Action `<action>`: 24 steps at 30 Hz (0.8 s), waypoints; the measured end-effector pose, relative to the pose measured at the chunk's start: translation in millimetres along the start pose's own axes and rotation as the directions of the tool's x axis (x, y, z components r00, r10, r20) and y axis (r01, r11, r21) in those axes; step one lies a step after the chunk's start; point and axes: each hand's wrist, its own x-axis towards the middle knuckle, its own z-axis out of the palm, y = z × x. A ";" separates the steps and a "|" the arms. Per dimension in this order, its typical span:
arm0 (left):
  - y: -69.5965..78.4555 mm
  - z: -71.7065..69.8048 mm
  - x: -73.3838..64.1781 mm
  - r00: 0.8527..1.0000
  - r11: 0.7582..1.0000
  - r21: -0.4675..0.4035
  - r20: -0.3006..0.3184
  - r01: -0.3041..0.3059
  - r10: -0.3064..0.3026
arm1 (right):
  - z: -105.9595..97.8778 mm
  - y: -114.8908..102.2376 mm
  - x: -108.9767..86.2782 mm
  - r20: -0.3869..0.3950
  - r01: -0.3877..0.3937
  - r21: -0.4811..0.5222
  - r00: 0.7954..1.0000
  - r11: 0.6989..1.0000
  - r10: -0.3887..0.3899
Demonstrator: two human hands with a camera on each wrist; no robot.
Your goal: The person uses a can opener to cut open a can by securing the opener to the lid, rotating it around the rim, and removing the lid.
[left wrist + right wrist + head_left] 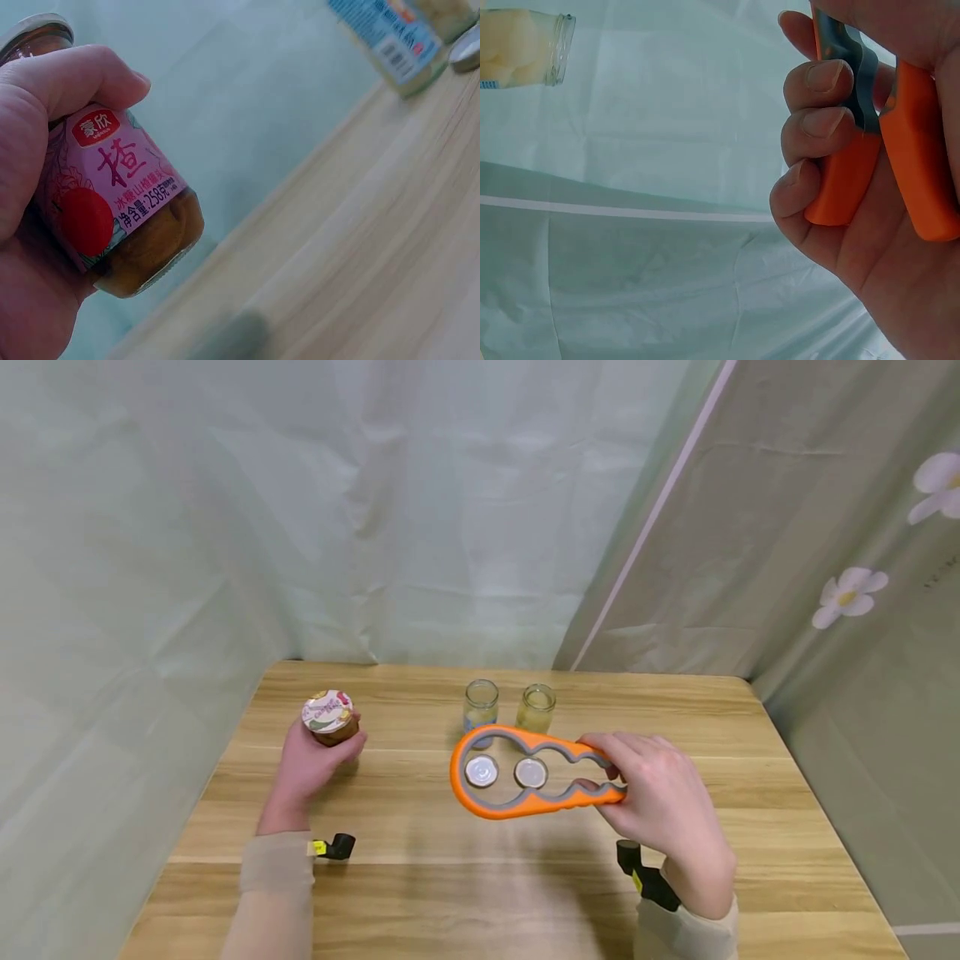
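Observation:
My left hand grips a glass jar of brown fruit, its fingers and thumb wrapped round the pink label. The jar's printed lid is on, facing up in the head view. My right hand holds an orange and grey jar opener by its two handles, which stand apart in the right wrist view. The opener's looped end is over the middle of the table. Through its loop show two loose metal lids, one on the left and one on the right.
Two lidless glass jars stand behind the opener, a blue-labelled one and one with pale yellow contents. They are on the wooden table. A pale curtain hangs along the table's back edge and sides.

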 end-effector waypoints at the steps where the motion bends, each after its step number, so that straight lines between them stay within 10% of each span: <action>1: 2.7 3.0 -0.2 1.000 1.000 -0.012 0.011 -0.009 0.010 | -0.1 0.2 0.1 0.000 0.000 0.001 1.000 1.000 0.000; 11: 43.9 32.1 -7.7 0.984 0.973 -0.199 0.114 -0.113 0.138 | -3.4 1.7 1.3 -0.035 -0.040 0.029 0.999 0.999 0.041; 24: 73.2 76.3 -21.9 0.964 0.972 -0.215 0.226 -0.093 0.142 | -3.1 4.2 -0.3 -0.053 -0.074 -0.011 0.996 0.997 0.074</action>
